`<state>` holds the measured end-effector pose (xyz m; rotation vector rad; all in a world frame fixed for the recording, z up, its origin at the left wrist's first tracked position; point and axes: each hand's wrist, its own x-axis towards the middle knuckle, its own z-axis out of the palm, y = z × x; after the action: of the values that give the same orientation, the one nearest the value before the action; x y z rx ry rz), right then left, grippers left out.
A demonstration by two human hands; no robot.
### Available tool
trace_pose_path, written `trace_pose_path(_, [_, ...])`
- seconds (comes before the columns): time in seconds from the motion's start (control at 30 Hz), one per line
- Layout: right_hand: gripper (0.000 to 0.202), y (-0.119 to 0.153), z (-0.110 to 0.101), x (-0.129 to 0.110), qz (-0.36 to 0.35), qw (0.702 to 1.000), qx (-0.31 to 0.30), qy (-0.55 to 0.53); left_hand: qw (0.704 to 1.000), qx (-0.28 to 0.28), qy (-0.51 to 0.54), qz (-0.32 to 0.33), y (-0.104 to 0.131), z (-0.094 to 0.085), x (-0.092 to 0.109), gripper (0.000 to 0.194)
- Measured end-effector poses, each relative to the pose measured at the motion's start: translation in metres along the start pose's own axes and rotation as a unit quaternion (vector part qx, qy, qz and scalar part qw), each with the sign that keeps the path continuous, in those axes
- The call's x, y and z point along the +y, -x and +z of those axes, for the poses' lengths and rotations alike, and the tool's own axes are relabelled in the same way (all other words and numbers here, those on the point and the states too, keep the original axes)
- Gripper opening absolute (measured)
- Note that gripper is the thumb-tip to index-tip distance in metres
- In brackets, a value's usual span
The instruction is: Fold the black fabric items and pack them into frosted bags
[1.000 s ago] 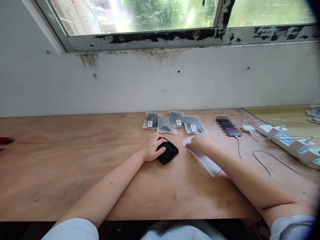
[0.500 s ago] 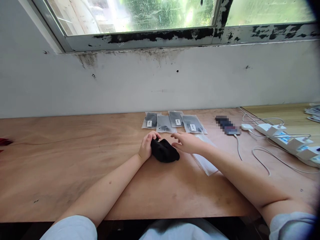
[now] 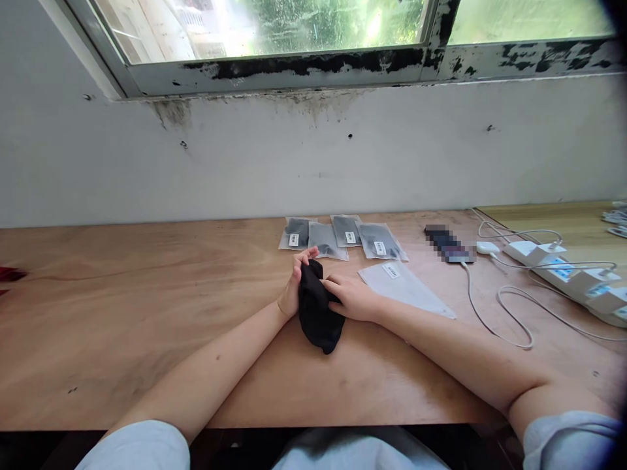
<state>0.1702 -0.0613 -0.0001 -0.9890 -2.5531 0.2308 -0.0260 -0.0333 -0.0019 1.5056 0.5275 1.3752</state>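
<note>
1. Beyond the far edge of the desk (image 3: 122, 313), a pale wall (image 3: 245, 163) with a window (image 3: 337, 26) above, its frame blotched black.
2. Over the near edge, two bare forearms (image 3: 215, 365) reaching in, pale sleeves (image 3: 142, 444) at the elbows.
3. Close to the right edge, a white power strip (image 3: 562, 267) set aslant, loaded with adapters, white cable (image 3: 514, 343) looping toward the near edge.
4. Right of the desk's middle, a flat translucent bag (image 3: 409, 287), partly hidden by the right forearm.
5. About midway between far and near edges, a black cloth piece (image 3: 318, 320), loosely folded, between both hands; contact with the wood unclear.
6. On its left side, left grip (image 3: 294, 287) holding the cloth, fingertips past its top.
7. On its right side, right grip (image 3: 356, 297) narrow, bent fingers against the cloth; impossible to tell whether pinching.
8. Along the far edge, four packets (image 3: 385, 243) with dark contents, side by side.
9. Right of those, a dark device (image 3: 448, 244), pixelated, cable attached.
10. On three packets and the flat bag, small white labels (image 3: 391, 270).
</note>
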Motion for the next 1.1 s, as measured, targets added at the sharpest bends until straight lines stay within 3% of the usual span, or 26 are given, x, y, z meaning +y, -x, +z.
trace_pose_path(0.1, [0.023, 0.000, -0.005, 0.001, 0.029, 1.000, 0.010, -0.006, 0.997, -0.001, -0.003, -0.073, -0.006, -0.009, -0.003, 0.048])
trace_pose_path(0.17, [0.016, -0.001, -0.014, 0.000, 0.074, 0.993, 0.049, -0.074, 0.994, -0.008, -0.027, -0.104, -0.008, -0.015, -0.003, 0.048])
trace_pose_path(0.23, [0.012, -0.002, -0.026, 0.000, 0.145, 0.967, 0.096, -0.188, 0.994, -0.029, -0.051, -0.093, -0.008, -0.020, 0.000, 0.052])
trace_pose_path(0.33, [0.010, -0.005, -0.044, 0.003, 0.245, 0.870, 0.130, -0.407, 0.990, -0.107, -0.064, -0.060, -0.006, -0.021, 0.007, 0.067])
trace_pose_path(0.43, [0.018, -0.009, -0.057, 0.007, 0.269, 0.766, 0.160, -0.562, 0.977, -0.185, -0.061, -0.082, -0.003, -0.012, 0.013, 0.073])
trace_pose_path(0.53, [0.034, -0.009, -0.059, 0.009, 0.252, 0.725, 0.186, -0.613, 0.977, -0.171, -0.056, -0.117, 0.001, 0.001, 0.014, 0.070])
trace_pose_path(0.6, [0.047, -0.009, -0.056, 0.010, 0.236, 0.744, 0.192, -0.595, 0.982, -0.130, -0.053, -0.129, 0.001, 0.007, 0.011, 0.066])
trace_pose_path(0.77, [0.076, -0.009, -0.043, 0.014, 0.264, 0.860, 0.227, -0.372, 0.984, -0.020, -0.024, -0.174, -0.004, 0.004, -0.003, 0.052])
trace_pose_path(0.93, [0.078, -0.002, -0.045, 0.011, 0.329, 0.905, 0.065, -0.263, 0.979, 0.033, -0.007, -0.202, -0.008, -0.005, -0.013, 0.046])
trace_pose_path(1.1, [0.091, 0.005, -0.047, -0.007, 0.288, 0.940, 0.021, -0.181, 0.979, 0.052, 0.008, -0.195, -0.008, -0.004, -0.014, 0.045])
